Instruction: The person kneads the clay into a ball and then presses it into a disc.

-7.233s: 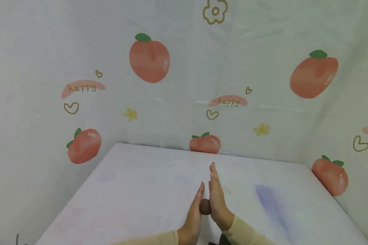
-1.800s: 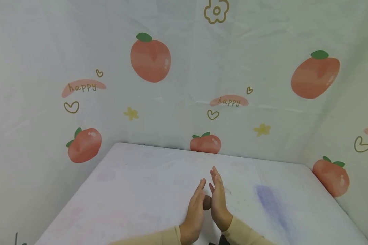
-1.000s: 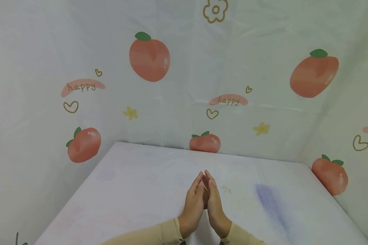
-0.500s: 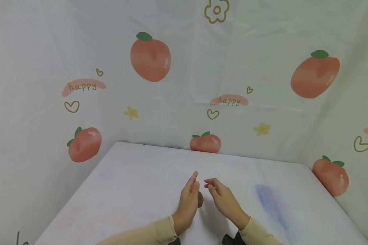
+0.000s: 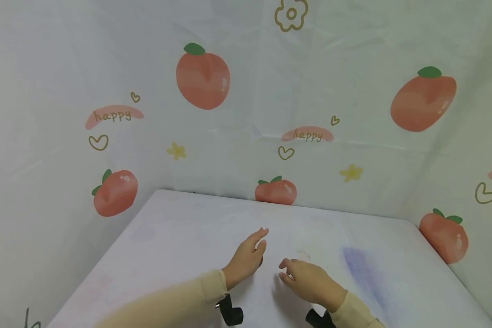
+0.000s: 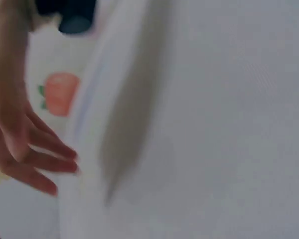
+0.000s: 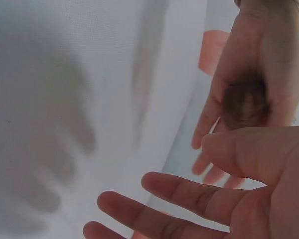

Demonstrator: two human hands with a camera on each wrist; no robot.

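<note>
A dark brown ball, perhaps of clay or dough [image 7: 245, 102], lies against the palm of my left hand [image 7: 276, 55]. Its fingers are extended and not wrapped round it. In the head view, the left hand [image 5: 243, 259] stands above the table, hiding all but a sliver of the ball [image 5: 261, 262]. To its right, apart from it, my right hand [image 5: 311, 280] hovers with loosely bent fingers and nothing in its grasp. The left wrist view shows the right hand [image 6: 15, 119] blurred at the left, fingers spread.
Both hands are over a white table [image 5: 180, 255] with a bluish-purple smear [image 5: 365, 273] at the right. A white cloth [image 5: 246, 91] printed with peaches hangs behind. Black wrist cameras sit under the left [image 5: 231, 312] and right [image 5: 320, 318] wrists.
Earlier the palms faced each other with the ball between them, cupped around it a second ago. The hands have since parted, the right moving right and nearer, the ball staying on the left palm.
</note>
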